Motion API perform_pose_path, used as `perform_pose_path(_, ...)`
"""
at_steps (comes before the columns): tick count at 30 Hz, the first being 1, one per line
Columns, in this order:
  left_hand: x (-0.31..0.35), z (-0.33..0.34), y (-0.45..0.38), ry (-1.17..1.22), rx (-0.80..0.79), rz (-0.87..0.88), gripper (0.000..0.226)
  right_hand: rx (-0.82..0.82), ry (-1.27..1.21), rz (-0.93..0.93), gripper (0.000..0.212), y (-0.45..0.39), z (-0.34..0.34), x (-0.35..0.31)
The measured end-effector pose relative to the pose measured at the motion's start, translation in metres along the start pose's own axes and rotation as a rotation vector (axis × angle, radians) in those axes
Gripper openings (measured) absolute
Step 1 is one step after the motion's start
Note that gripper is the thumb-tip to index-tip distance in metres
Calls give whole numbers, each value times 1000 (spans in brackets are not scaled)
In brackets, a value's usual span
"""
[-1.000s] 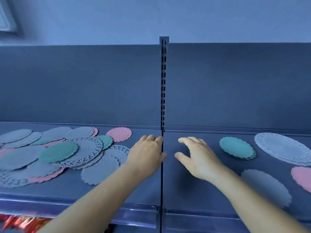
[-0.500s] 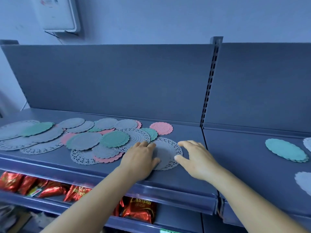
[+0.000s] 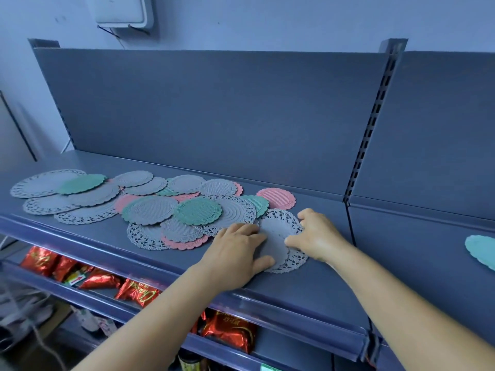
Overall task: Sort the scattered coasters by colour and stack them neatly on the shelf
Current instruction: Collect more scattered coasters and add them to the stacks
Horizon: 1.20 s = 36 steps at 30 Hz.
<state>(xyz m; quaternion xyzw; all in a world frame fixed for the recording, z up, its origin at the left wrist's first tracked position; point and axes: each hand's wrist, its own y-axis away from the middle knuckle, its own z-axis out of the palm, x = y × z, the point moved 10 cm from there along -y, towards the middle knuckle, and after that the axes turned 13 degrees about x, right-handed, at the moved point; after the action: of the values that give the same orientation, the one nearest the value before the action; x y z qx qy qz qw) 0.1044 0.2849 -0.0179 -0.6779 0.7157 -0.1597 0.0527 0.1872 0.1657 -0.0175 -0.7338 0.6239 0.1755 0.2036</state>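
Both hands are down on the shelf (image 3: pixel 308 287) at the right end of the scattered coasters; the left hand (image 3: pixel 235 253) lies flat, palm down, fingers spread, its thumb and fingertips resting on a plain grey coaster (image 3: pixel 276 241); that grey coaster sits on top of a lacy grey doily (image 3: pixel 284 218), whose pierced edge shows beyond it and at the near right; the right hand (image 3: pixel 317 235) comes in from the other side, fingers curled, thumb tip touching the grey coaster's right edge, the other fingers over the doily's far rim; so the grey coaster lies between the two hands, touched by both, gripped by neither as far as can be seen; the hands are near each other but not touching.

To the left, the heap runs along the shelf; a green coaster (image 3: pixel 198 211) overlaps a large ringed grey doily (image 3: pixel 233 210); a pink coaster (image 3: pixel 276 198) lies alone just behind the right hand, near the back panel; more grey, green and pink rounds overlap all the way to the left end; at the far right edge, on the next shelf section, a pale green coaster (image 3: pixel 480 250) lies well apart; below, red snack packets (image 3: pixel 139 293) fill the lower shelf.
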Motion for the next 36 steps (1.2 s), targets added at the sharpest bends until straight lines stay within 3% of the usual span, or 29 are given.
perform_pose_path(4,3,2,-3,31,-5,13,60,0,-88,-6,25,-1,-2,-2)
perform_pose_path(11,28,10,-12,99,-38,61,61,93,-57,-24,24,7,-29,17)
perform_pose_path(18,69,27,-31,109,-87,91,80,225,-179,112,21,25,-68,71)
perform_pose_path(23,100,14,-41,187,9,87,85,310,-267,168,16,45,-86,95)
perform_pose_path(25,107,8,-45,214,44,76,79,343,-262,173,16,52,-94,103)
perform_pose_path(31,128,-3,-58,358,48,99,29,404,-304,213,22,70,-117,136)
perform_pose_path(36,158,-10,-68,514,51,84,14,541,-292,228,23,81,-149,173)
